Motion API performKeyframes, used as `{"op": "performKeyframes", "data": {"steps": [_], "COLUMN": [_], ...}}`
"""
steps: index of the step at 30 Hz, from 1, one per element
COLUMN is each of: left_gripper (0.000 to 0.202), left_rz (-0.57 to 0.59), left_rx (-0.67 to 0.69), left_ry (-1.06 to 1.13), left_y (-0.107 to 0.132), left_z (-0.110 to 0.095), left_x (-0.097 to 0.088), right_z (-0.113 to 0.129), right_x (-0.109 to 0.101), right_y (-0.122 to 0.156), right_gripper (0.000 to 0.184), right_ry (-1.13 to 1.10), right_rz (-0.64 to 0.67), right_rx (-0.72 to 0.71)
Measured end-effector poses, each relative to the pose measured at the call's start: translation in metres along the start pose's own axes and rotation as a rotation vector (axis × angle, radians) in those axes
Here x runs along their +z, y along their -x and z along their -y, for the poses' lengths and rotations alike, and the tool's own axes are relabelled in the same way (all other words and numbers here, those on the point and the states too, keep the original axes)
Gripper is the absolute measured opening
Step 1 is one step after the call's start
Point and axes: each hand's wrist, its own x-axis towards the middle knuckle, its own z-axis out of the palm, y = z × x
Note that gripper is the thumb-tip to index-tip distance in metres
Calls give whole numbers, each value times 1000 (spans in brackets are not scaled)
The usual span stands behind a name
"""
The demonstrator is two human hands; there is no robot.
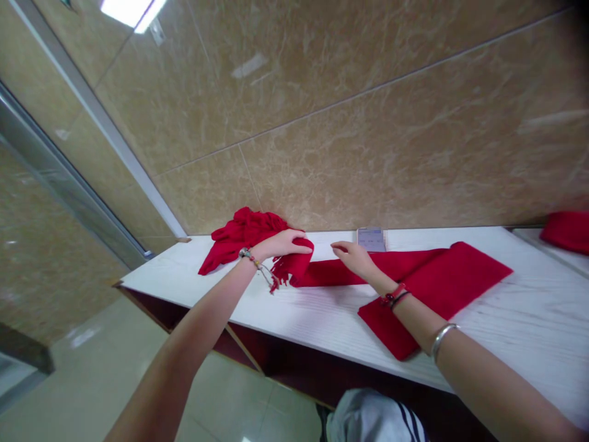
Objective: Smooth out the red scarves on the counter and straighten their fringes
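Note:
A red fringed scarf (pixel 324 274) lies lengthwise across the white tabletop, its left end turned over with the fringe hanging down. My left hand (pixel 286 244) grips that turned-over end, thumb and fingers closed on the cloth. Above the strip, my right hand (pixel 355 259) hovers with bent fingers pressed together and nothing visible in them. A crumpled heap of red cloth (pixel 248 226) lies just behind and left of my left hand. Under my right forearm, a wide flat piece of red cloth (pixel 453 279) spreads out at an angle; whether it joins the strip I cannot tell.
The white tabletop (pixel 294 316) runs along a tan marbled wall (pixel 368 166). Against the wall lies a phone (pixel 372 239) with its screen lit. More red cloth (pixel 568 232) sits at the far right. Dark open compartments (pixel 299 362) show below the table's front edge.

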Motion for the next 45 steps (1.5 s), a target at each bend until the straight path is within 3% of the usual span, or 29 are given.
{"op": "performKeyframes", "data": {"steps": [3,6,9,12,17,19,22,25,29,32,35,40,42,45], "left_gripper": [28,19,19,25,26,29,34,43,62,50,30,32,34,33], "left_rz": [12,-27,-71,-69,126,101,34,118,192,212,147,-110,-115,-1], "left_rx": [86,151,202,235,320,318,255,229,299,366,388,360,378,451], "left_ry": [-87,-125,-74,-11,177,286,299,194,166,159,151,149,123,131], "left_y": [-15,-35,-61,-83,-99,-98,-92,-85,-77,-75,-77,-82,-81,-76], "left_z": [-32,-53,-67,-76,-69,-58,-40,-32,-38,-45,-45,-46,-52,-65], "left_x": [22,42,60,78,103,109,112,111,109,110,110,114,118,123], "right_z": [-25,-47,-56,-62,-74,-75,-76,-77,-75,-73,-72,-73,-75,-77], "right_x": [-47,-93,-119,-121,-109,-109,-115,-123,-129,-131,-133,-137,-137,-137], "right_y": [6,29,56,71,75,76,77,80,80,80,80,79,78,77], "right_gripper": [29,27,31,30,17,14,14,19,15,17,18,14,11,11], "right_ry": [156,251,240,254,248,228,194,237,304,252,173,66,32,12], "right_rz": [51,210,413,530,440,415,411,399,393,419,400,291,234,158], "right_rx": [8,-152,-266,-341,-420,-435,-411,-346,-364,-426,-446,-426,-408,-388]}}
